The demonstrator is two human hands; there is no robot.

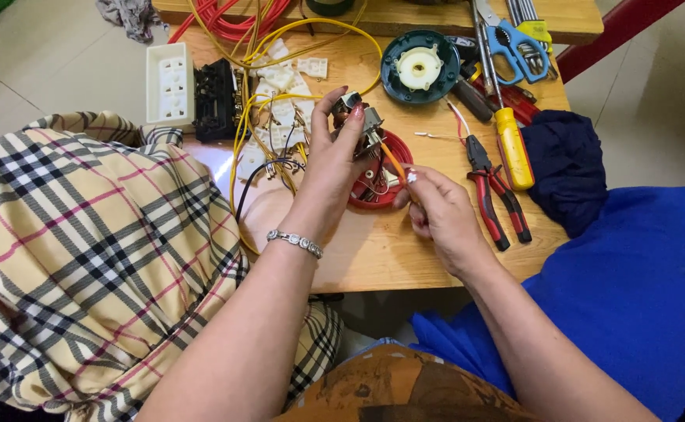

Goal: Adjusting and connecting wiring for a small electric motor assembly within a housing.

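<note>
Left hand [328,168] gripping switch part [355,119], right hand [434,209] pinching orange wire [393,162], over red housing [381,184] holding small wires.

Small metal switch part [358,117] held upright, orange-handled screwdriver [394,164] slanting into it.

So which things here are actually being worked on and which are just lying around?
In hand:
left hand holds small metal part
right hand holds orange wire
red round housing beneath

Lying about:
red-handled pliers
yellow screwdriver
blue scissors
teal round cover
white socket strip
</note>
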